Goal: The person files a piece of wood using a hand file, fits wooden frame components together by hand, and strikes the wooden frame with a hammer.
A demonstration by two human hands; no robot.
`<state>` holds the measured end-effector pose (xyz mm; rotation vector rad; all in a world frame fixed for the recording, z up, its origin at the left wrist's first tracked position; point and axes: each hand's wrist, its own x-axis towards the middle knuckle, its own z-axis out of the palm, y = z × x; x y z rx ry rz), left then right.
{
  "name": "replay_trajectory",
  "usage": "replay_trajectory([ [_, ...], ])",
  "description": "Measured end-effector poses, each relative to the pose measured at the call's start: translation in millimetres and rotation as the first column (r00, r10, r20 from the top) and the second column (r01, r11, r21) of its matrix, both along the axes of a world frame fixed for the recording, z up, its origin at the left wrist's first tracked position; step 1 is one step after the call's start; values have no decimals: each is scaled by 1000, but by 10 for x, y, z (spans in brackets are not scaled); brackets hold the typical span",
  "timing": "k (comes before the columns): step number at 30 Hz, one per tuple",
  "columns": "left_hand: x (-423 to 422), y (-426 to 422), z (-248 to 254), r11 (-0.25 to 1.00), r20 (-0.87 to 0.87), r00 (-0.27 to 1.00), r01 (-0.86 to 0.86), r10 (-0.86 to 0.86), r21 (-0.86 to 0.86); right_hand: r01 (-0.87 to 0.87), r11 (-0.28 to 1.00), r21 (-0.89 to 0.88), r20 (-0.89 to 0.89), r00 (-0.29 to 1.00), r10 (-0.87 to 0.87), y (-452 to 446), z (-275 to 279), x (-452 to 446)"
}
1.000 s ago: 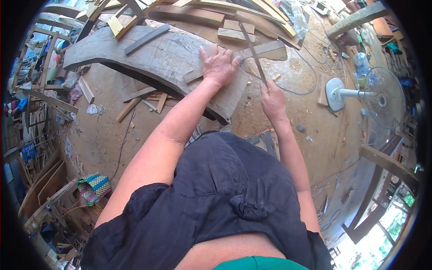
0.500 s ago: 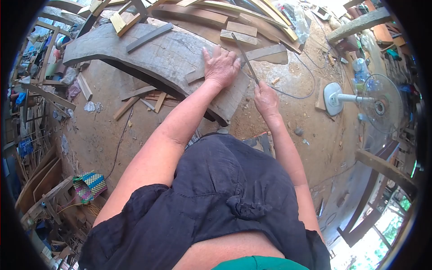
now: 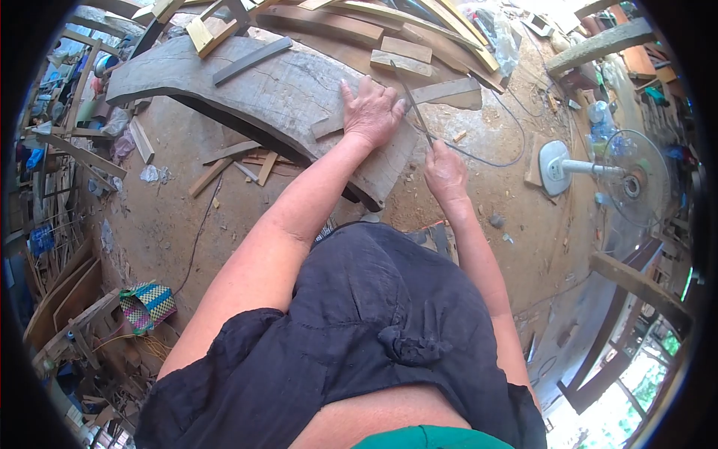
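Note:
My left hand (image 3: pixel 372 114) presses down on a narrow wooden slat (image 3: pixel 327 126), its thumb apart from the fingers. The slat lies across the right part of a thick, curved wooden slab (image 3: pixel 247 93) and emerges beyond the hand toward a wider end piece (image 3: pixel 456 91). Closed round the near end of a thin, dark saw (image 3: pixel 416 107), my right hand (image 3: pixel 446 173) is just right of the slab. The saw slants away from me across the wood; I see it almost edge-on, and its teeth cannot be made out. My right fingers hide its handle.
A loose grey strip (image 3: pixel 251 61) rests on the slab. Boards and short blocks (image 3: pixel 402 63) are piled behind it. A standing fan (image 3: pixel 555 168) is to the right, with a cable (image 3: pixel 501 162) nearby. Offcuts (image 3: pixel 211 176) lie on the floor; a woven basket (image 3: pixel 148 307) is at left.
My right hand and the saw have come slightly back toward me. My left hand keeps its place on the slat. The whole view has shifted a little.

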<state>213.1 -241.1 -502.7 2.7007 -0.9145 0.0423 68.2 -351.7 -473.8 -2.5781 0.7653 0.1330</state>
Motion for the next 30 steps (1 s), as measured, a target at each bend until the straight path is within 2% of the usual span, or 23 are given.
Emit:
replay_trajectory([
  [4, 3, -2, 29, 1000, -8, 1000, 1, -1, 2, -19, 1000, -7, -40, 999, 18, 22, 58, -91],
  [7, 15, 16, 48, 999, -30, 999, 44, -44, -4, -14, 1000, -19, -11, 1000, 14, -17, -40, 112],
  [9, 32, 4, 23, 999, -17, 999, 35, -35, 3, -18, 999, -40, 79, 997, 21, -17, -125, 328],
  [12, 20, -11, 59, 1000, -17, 999, 28, -27, 13, -7, 1000, -18, 41, 999, 8, -36, -129, 357],
  [16, 27, -31, 65, 1000, -48, 999, 1, 0, 21, -26, 1000, 3, 69, 997, 26, 39, 14, -38],
  [18, 48, -37, 45, 1000, -32, 999, -3, 3, 4, 32, 998, 47, -64, 998, -29, 86, 80, -309],
  [19, 37, -38, 27, 1000, -17, 1000, -5, 5, -8, 30, 999, 43, -70, 997, -27, 61, 78, -304],
  [27, 51, -57, -13, 1000, -7, 1000, 24, -24, -17, 9, 1000, -21, 43, 999, -8, -35, -121, 426],
  [30, 37, -46, -22, 1000, -17, 1000, 12, -12, -18, -5, 1000, -9, 109, 994, 6, -58, -142, 260],
])
